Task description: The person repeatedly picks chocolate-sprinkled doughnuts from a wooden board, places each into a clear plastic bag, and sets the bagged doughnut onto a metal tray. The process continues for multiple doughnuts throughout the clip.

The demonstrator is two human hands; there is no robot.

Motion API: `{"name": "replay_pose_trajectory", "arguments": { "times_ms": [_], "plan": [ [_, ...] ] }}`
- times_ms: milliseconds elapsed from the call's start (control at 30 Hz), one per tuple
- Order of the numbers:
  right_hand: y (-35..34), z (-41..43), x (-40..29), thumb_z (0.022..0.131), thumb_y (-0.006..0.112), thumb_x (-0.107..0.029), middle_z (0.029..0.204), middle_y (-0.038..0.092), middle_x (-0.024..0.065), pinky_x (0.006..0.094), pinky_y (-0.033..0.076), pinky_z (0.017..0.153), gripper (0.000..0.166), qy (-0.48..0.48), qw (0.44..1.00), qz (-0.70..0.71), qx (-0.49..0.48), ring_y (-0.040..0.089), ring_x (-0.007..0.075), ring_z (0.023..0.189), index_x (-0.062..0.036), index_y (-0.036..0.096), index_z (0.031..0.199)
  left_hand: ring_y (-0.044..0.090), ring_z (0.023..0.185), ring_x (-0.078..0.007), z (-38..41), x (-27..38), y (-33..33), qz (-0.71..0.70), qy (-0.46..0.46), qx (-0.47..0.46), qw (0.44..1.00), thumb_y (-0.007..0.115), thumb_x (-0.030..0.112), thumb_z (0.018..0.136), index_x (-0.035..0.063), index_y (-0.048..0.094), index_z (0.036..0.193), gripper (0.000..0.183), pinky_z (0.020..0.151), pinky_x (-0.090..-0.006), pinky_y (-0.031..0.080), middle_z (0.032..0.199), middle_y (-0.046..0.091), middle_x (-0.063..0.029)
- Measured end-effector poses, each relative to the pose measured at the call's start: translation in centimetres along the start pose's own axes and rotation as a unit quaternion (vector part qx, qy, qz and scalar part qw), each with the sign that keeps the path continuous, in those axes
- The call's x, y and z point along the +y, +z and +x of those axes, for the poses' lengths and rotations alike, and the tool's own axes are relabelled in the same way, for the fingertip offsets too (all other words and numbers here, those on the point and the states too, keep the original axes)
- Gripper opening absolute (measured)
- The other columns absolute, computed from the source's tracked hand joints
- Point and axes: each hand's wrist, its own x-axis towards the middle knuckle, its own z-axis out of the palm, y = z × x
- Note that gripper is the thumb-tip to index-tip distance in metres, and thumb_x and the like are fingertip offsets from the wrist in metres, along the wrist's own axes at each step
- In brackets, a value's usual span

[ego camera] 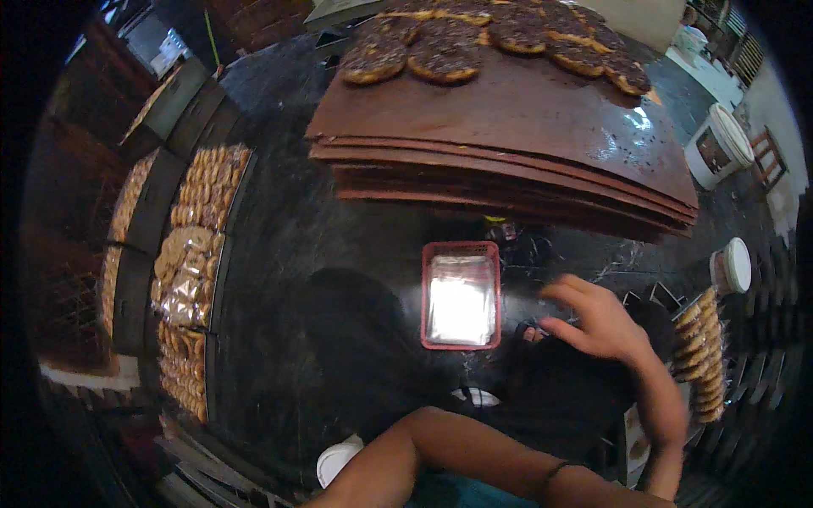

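My right hand [594, 320] is raised to the right of a red plastic basket [462, 347], touching nothing that I can see. Thumb and fingers are apart, slightly blurred, and point left. Flat, shiny clear plastic sheets or bags [460, 301] lie stacked in the basket. My left arm [483, 441] crosses the bottom of the view towards the right, with a dark band [559, 470] on it. The left hand itself is past the lower edge, out of view. Below the right hand is dark clothing [571, 387].
Ahead stands a stack of brown boards [495, 114] topped with dark-coated flat round pastries [444, 54]. Trays of baked goods [209, 184] line the left. A white bucket [721, 149], a smaller tub [737, 265] and rows of pastries [702, 355] are on the right.
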Motion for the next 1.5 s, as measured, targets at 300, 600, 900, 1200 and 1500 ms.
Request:
{"name": "replay_pose_trajectory", "arguments": {
  "times_ms": [300,600,900,1200,1500],
  "plan": [
    [25.2,17.5,20.0,0.076,0.063,-0.037,0.089,0.065,0.0205,0.0423,0.048,0.08,0.04,0.143,0.985,-0.059,-0.072,0.062,0.0373,0.086,-0.0021,0.064,0.096,0.054,0.087,-0.019,-0.6,3.4,0.5,-0.021,0.035,-0.027,0.999,0.059,0.022,0.085,0.0027,0.054,0.108,0.031,0.076,-0.0294,0.043,0.094,0.053,-0.0078],
    [29.3,16.8,14.9,0.073,0.072,-0.033,0.122,0.043,0.0171,0.0524,0.042,0.088,0.057,0.202,0.947,-0.234,-0.087,0.043,0.036,0.115,-0.0011,0.052,0.115,0.053,0.083,-0.0169,-2.4,6.6,0.5,-0.024,0.055,-0.017,0.998,0.059,0.021,0.085,0.003,0.053,0.105,0.028,0.073,-0.0275,0.043,0.091,0.053,-0.0064],
    [28.5,17.5,21.1,0.071,0.07,-0.021,0.089,0.067,0.0158,0.0437,0.051,0.072,0.021,0.087,0.968,-0.024,-0.234,0.065,0.0262,0.083,-0.0054,0.069,0.085,0.053,0.08,-0.0147,-4.5,8.7,-1.2,-0.043,-0.073,0.102,0.991,0.058,0.02,0.085,0.0034,0.053,0.103,0.025,0.07,-0.0256,0.043,0.089,0.052,-0.0051],
    [5.4,12.4,1.1,0.082,0.047,-0.006,0.106,0.058,0.0246,0.0409,0.048,0.082,0.033,-0.203,0.951,-0.018,-0.234,0.058,0.0371,0.091,0.0025,0.06,0.111,0.054,0.093,-0.0205,-21.0,10.5,-3.8,-0.194,0.006,0.681,0.706,0.042,0.025,0.094,0.0051,0.054,0.112,0.029,0.082,-0.0364,0.046,0.105,0.056,-0.009],
    [1.5,0.1,-3.6,0.077,0.063,-0.024,0.143,0.026,0.0245,0.0502,0.035,0.102,0.057,-0.336,0.929,-0.125,-0.092,0.036,0.036,0.129,0.001,0.048,0.126,0.028,0.131,-0.0439,-14.5,18.4,-4.1,0.077,-0.059,0.507,0.857,0.052,0.038,0.09,0.0193,0.019,0.146,0.067,0.099,-0.0586,0.033,0.147,0.02,-0.0238]
  ]
}}
